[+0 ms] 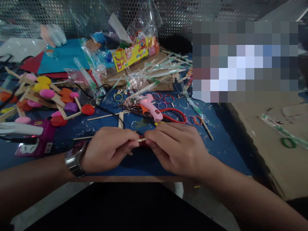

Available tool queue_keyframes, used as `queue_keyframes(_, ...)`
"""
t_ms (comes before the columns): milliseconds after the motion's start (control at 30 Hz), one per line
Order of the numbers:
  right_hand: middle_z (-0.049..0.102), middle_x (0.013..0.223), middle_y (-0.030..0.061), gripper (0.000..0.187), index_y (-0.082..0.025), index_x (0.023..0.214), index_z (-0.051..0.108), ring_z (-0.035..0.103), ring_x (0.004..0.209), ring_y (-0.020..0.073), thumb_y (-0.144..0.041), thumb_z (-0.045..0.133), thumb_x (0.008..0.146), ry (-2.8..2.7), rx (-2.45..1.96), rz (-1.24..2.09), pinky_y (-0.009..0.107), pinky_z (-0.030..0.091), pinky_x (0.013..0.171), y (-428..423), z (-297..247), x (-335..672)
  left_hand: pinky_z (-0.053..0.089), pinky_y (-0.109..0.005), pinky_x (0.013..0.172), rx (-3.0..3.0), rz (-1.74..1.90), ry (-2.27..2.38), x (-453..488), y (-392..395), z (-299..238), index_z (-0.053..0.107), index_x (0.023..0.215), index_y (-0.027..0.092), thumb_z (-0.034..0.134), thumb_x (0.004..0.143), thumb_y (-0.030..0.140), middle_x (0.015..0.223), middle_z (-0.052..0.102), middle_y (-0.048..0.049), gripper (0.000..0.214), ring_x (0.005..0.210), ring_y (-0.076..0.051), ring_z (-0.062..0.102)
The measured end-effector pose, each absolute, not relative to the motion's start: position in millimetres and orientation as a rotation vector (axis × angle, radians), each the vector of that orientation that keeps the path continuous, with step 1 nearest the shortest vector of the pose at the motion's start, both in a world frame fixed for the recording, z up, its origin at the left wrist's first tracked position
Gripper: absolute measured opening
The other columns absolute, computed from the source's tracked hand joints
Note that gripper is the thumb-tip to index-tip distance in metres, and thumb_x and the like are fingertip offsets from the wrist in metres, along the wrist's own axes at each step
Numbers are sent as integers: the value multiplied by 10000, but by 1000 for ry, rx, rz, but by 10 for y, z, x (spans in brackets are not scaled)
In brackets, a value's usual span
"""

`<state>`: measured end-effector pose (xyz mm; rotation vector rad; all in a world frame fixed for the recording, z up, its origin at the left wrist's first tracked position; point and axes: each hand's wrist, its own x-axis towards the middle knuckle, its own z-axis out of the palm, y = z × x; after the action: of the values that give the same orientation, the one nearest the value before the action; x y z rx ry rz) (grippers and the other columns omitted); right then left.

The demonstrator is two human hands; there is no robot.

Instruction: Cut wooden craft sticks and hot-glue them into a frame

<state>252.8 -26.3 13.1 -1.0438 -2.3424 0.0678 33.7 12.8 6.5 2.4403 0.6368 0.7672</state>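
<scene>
My left hand and my right hand meet over the blue mat near the table's front edge. Both are closed in a pinch on thin wooden sticks held between them, with something red just under the fingertips. A metal watch sits on my left wrist. Just beyond my hands lie a pink glue gun and red-handled scissors.
Stick-and-bottle-cap constructions lie at the left. Loose sticks, coloured rubber bands and plastic packets crowd the back. A purple power strip sits at the near left. Brown cardboard lies at the right.
</scene>
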Motion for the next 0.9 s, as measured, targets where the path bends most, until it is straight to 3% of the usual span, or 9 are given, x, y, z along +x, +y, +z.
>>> queue_keyframes(400, 701, 799, 67, 199, -135, 931, 694, 626, 669, 184, -165, 506, 988, -2309, -1045, 87, 339, 513, 647, -260, 146, 2555, 466, -211, 560, 2463, 814, 731, 319, 143, 99, 605, 959, 186, 502, 1000, 194, 690, 706, 23, 111, 579, -110, 663)
queue_keyframes(633, 662, 1001, 132, 263, -112, 1096, 675, 648, 922, 214, -72, 500, 904, -2261, -1045, 49, 328, 554, 761, -252, 123, 2595, 498, -260, 646, 2398, 842, 721, 311, 179, 84, 626, 993, 173, 494, 966, 150, 803, 697, -33, 137, 706, -148, 652)
queue_keyframes(900, 663, 1022, 144, 281, -132, 1130, 668, 646, 952, 240, -92, 476, 928, -2216, -1061, 4, 372, 564, 773, -156, 111, 2669, 536, -314, 782, 2508, 715, 812, 301, 192, 323, 687, 1028, 189, 513, 990, 190, 996, 660, -77, 178, 907, -185, 638)
